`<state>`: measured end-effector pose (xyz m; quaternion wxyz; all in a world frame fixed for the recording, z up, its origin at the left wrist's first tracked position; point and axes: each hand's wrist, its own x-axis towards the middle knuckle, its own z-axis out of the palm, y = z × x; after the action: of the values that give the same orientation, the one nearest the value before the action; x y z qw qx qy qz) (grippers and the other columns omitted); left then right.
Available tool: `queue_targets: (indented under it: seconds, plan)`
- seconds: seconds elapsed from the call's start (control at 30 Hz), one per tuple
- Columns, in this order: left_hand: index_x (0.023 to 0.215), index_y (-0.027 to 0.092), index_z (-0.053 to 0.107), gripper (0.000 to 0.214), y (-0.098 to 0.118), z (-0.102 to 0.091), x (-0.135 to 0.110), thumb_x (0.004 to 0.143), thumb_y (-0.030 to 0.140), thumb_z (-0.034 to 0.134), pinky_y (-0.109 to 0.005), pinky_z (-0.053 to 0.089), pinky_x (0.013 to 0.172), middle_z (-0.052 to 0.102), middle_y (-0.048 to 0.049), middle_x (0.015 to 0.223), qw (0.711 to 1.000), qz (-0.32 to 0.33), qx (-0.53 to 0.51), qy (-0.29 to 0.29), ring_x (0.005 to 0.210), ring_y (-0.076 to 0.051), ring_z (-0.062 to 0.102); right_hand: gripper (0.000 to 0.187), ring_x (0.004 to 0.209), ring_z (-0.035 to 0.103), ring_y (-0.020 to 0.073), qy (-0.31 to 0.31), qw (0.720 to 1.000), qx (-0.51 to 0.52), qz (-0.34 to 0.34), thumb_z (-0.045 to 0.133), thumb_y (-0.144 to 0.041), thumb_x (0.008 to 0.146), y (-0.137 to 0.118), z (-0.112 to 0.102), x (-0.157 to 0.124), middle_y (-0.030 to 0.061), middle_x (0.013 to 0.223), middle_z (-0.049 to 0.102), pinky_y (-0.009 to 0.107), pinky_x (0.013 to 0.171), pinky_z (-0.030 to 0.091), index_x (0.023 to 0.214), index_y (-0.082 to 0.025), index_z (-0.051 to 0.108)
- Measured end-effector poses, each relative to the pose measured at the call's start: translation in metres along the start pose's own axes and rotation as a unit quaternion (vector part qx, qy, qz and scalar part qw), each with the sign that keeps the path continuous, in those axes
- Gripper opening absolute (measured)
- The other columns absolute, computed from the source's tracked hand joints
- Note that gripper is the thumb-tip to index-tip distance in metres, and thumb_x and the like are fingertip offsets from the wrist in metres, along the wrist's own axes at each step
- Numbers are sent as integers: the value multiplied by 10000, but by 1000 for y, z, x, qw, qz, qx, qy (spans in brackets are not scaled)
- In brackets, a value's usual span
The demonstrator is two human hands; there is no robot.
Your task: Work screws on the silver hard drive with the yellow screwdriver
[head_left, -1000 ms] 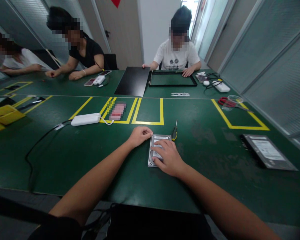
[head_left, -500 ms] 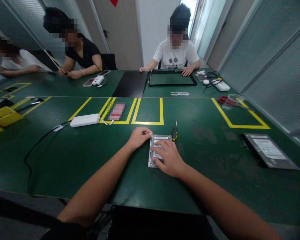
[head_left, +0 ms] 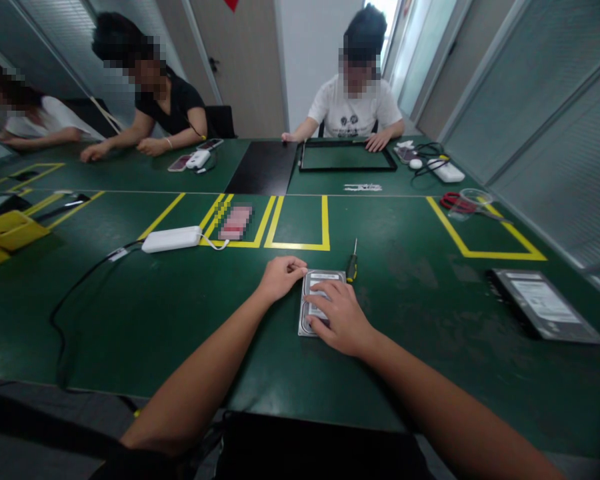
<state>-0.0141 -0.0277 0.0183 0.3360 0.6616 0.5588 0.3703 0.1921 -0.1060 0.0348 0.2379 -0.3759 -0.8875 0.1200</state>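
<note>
A silver hard drive lies flat on the green table in front of me. My right hand rests on top of it with fingers spread flat, pressing it down. My left hand sits at the drive's far left corner, fingers curled in a pinch; what they pinch is too small to make out. A screwdriver with a yellow and black handle lies just beyond the drive's right corner.
A second drive lies at the right. A white power strip with a black cable sits left, near yellow taped boxes. Yellow bins stand far left. Three people sit across the table; one holds a black frame.
My hands have stayed on the drive. The view shifted slightly. The person in black across the table moved an arm outward to the left.
</note>
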Motion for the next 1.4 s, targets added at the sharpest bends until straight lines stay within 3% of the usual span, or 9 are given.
queue_targets:
  seconds: [0.2, 0.33, 0.57, 0.73, 0.9, 1.07, 1.2, 1.3, 1.4]
  plan:
    - [910, 163, 672, 99, 21, 8, -21, 824, 184, 626, -270, 520, 664, 717, -34, 827, 998, 9, 6, 65, 701, -153, 658, 352, 1205, 478, 295, 17, 1000, 14, -11, 601, -366, 896, 1, -1, 1, 103, 1277, 606, 483, 1025, 336, 1200, -204, 673]
    - [890, 183, 662, 76, 44, 23, -43, 847, 176, 599, -255, 513, 645, 697, -3, 771, 998, 51, 6, 37, 682, -147, 650, 172, 1001, 577, 214, 72, 995, 61, -18, 567, -304, 902, 6, -2, 3, 51, 1006, 687, 388, 932, 405, 936, -202, 700]
    - [878, 189, 684, 137, 44, 26, -57, 897, 241, 559, -374, 458, 836, 687, -46, 863, 985, 154, 76, 10, 872, -221, 602, 236, 832, 541, 188, 180, 975, 15, 131, 455, -257, 946, 36, -5, 10, 78, 850, 590, 326, 783, 446, 879, -133, 644]
    - [1155, 254, 689, 303, 42, 14, -65, 880, 363, 621, -496, 330, 1063, 678, -67, 1202, 944, 266, 155, -120, 1190, -291, 552, 343, 976, 550, 206, 133, 972, -47, 190, 455, -270, 958, 63, -3, 15, 107, 1025, 560, 334, 901, 451, 1170, -168, 706]
    - [1480, 249, 442, 788, 45, 8, -71, 815, 621, 646, -621, 53, 1184, 403, -153, 1552, 894, 311, 245, -212, 1460, -380, 293, 351, 919, 568, 214, 66, 956, -130, 255, 427, -326, 979, 64, -11, 16, 103, 1026, 549, 343, 839, 453, 1148, -238, 722]
    - [1505, 253, 388, 813, 44, 10, -73, 792, 505, 688, -618, 49, 1200, 362, -140, 1572, 891, 292, 262, -229, 1486, -373, 234, 357, 853, 611, 256, 21, 931, -195, 307, 448, -417, 974, 56, -21, 17, 123, 1026, 569, 346, 697, 453, 1203, -225, 644]
    - [1503, 249, 390, 803, 44, 10, -73, 790, 476, 683, -618, 56, 1205, 360, -133, 1572, 893, 290, 258, -228, 1488, -370, 222, 310, 762, 635, 259, 6, 923, -213, 321, 464, -324, 955, 55, -23, 16, 137, 1014, 576, 329, 617, 439, 1191, -200, 622]
    - [1499, 259, 394, 795, 44, 10, -73, 790, 473, 683, -625, 58, 1202, 364, -132, 1568, 894, 290, 258, -226, 1490, -362, 218, 340, 717, 630, 234, 25, 924, -208, 320, 439, -240, 942, 57, -29, 18, 153, 1055, 579, 331, 607, 451, 1240, -177, 590]
    - [1491, 265, 404, 788, 44, 10, -74, 785, 471, 686, -629, 48, 1202, 368, -129, 1566, 895, 291, 255, -222, 1487, -361, 228, 405, 926, 636, 267, 76, 927, -197, 311, 391, -186, 943, 59, -44, 25, 198, 1146, 574, 361, 737, 499, 1320, -97, 510]
